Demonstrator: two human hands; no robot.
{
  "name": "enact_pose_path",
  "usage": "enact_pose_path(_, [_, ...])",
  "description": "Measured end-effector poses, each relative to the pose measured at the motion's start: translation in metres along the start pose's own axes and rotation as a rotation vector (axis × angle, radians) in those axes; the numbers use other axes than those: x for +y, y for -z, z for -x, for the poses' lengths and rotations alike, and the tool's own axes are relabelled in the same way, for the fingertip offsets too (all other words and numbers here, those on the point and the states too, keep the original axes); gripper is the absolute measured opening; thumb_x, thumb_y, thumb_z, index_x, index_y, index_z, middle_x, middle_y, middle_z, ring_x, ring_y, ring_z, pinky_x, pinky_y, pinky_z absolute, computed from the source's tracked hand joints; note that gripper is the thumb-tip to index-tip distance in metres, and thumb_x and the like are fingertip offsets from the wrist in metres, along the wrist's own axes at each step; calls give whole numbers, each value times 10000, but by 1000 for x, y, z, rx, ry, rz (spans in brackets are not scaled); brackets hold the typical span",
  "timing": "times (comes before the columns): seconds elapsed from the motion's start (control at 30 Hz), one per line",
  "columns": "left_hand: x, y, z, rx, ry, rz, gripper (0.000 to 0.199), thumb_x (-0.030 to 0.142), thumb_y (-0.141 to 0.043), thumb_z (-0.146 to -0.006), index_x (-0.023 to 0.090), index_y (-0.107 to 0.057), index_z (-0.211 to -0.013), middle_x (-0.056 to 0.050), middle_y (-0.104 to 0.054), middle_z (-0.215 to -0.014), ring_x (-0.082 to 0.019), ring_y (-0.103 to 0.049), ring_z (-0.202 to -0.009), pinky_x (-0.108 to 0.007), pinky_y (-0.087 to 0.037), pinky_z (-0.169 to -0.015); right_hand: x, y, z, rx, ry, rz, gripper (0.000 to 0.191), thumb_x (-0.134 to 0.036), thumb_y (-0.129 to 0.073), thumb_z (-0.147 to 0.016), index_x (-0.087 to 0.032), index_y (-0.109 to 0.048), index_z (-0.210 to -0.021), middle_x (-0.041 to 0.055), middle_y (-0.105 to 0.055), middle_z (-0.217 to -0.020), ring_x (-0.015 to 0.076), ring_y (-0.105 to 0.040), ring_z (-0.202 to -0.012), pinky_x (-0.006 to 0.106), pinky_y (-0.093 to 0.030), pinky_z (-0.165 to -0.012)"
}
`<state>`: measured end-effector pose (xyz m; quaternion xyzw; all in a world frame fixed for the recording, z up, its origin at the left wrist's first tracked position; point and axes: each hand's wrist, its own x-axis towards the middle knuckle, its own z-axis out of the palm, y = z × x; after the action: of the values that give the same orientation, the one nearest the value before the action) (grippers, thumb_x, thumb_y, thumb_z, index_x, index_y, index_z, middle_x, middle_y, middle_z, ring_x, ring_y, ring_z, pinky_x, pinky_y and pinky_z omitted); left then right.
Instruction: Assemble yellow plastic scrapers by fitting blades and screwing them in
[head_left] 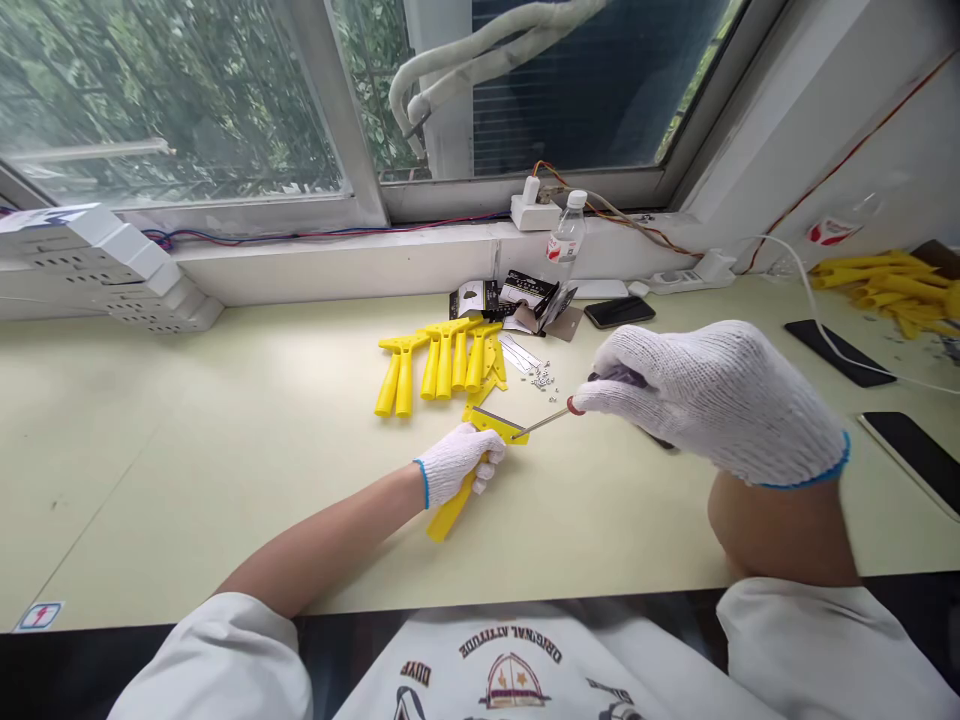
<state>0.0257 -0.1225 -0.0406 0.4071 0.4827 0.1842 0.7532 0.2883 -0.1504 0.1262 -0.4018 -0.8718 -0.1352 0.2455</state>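
Left hand [456, 464], white knit glove, closed around the handle of a yellow plastic scraper [452, 512]. Scraper is tilted on or just above the bench [225, 480], near the middle, handle pointing near-left, head pointing far-right. Steel blade [495, 419] sits across the scraper head. Right hand [712, 400], same kind of glove, gripping a screwdriver [541, 423] with a dark handle mostly hidden in the glove and a red collar. Shaft runs left, tip at or right by the scraper head; exact contact hard to tell.

Just far of the scraper: row of yellow scraper bodies [439, 365], lying side by side, plus flat yellow pieces [491, 365] beside them. Small metal fasteners [541, 376] in a loose pile just right of those, with thin metal blades [519, 352] next to the pile. Black-and-white packets [510, 300] behind the row.

Far edge of bench: water bottle [566, 232], white plug adapter [534, 212], power strip [690, 272], black phone [619, 312]. Right side: two more dark phones [840, 352] [904, 455], white cable [825, 330], heap of yellow handles [892, 290] at far right. Stacked white sockets [105, 270] at far left, window [172, 100] behind.
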Motion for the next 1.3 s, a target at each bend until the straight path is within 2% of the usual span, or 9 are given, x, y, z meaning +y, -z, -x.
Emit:
enact_pose_path(0.2, [-1,1,-2,7,-14,27,189,233,-679,-724,213,-505,-794,41,-460,-711,-78,-363,-498,-219,-337,-401,2,9,-3,-93,215,-222,125,-210,-569,-1088,-232,-660,-1006,37,-695,-917,192,-671,-784,325,-536,-697])
enact_pose_path(0.3, [-4,2,-4,4,-23,49,207,235,-687,-710,215,-519,-830,42,-471,-730,-77,-359,-504,-216,-330,-401,-1,13,-4,-171,321,-398,244,-30,-519,-1001,-252,-617,-981,49,-726,-1056,205,-674,-961,344,-575,-828])
enact_pose_path(0.43, [-6,4,-6,1,-28,40,190,254,-683,-727,215,-515,-807,41,-464,-714,-80,-368,-499,-218,-341,-402,-14,1,-2,-54,91,-277,34,-207,-635,-1006,-234,-643,-986,34,-753,-936,210,-697,-807,349,-540,-722])
enact_pose_path(0.53, [-8,5,-8,25,-21,45,212,261,-693,-727,221,-493,-786,38,-465,-706,-81,-364,-492,-219,-326,-396,-19,-11,-1,104,-113,164,324,-439,-603,-1064,-243,-598,-806,-10,-593,-604,196,-525,-485,347,-284,-491])
enact_pose_path(0.6, [-8,5,-8,28,-22,60,225,262,-697,-728,224,-485,-795,39,-468,-714,-81,-359,-492,-217,-315,-397,-15,-12,-1,94,-79,293,401,-448,-561,-1094,-249,-561,-746,-15,-523,-553,194,-464,-445,353,-212,-490])
enact_pose_path(0.73, [-6,4,-6,21,-23,56,218,262,-691,-736,224,-495,-824,39,-477,-735,-80,-359,-500,-219,-325,-409,1,1,-2,-66,115,-172,186,-237,-541,-1107,-217,-672,-976,45,-689,-907,200,-668,-800,334,-502,-722])
enact_pose_path(0.9, [-4,2,-5,27,-26,55,211,260,-682,-736,223,-497,-831,38,-475,-744,-80,-359,-508,-224,-327,-412,9,7,-6,-184,179,-439,146,-119,-563,-1073,-224,-665,-1078,39,-643,-1034,156,-627,-928,299,-532,-810])
enact_pose_path(1.07, [-5,3,-5,34,-22,66,218,251,-685,-729,224,-483,-807,40,-470,-733,-77,-353,-505,-222,-317,-413,13,-3,-7,-82,168,-424,249,-16,-527,-986,-235,-612,-1068,61,-634,-1096,201,-638,-1032,360,-556,-882])
enact_pose_path(1.3, [-6,3,-5,30,-28,60,204,251,-682,-733,220,-485,-773,36,-462,-721,-81,-357,-505,-228,-318,-410,22,-1,2,-133,98,-285,76,-266,-598,-1103,-246,-671,-1097,21,-693,-1017,164,-669,-857,300,-531,-762])
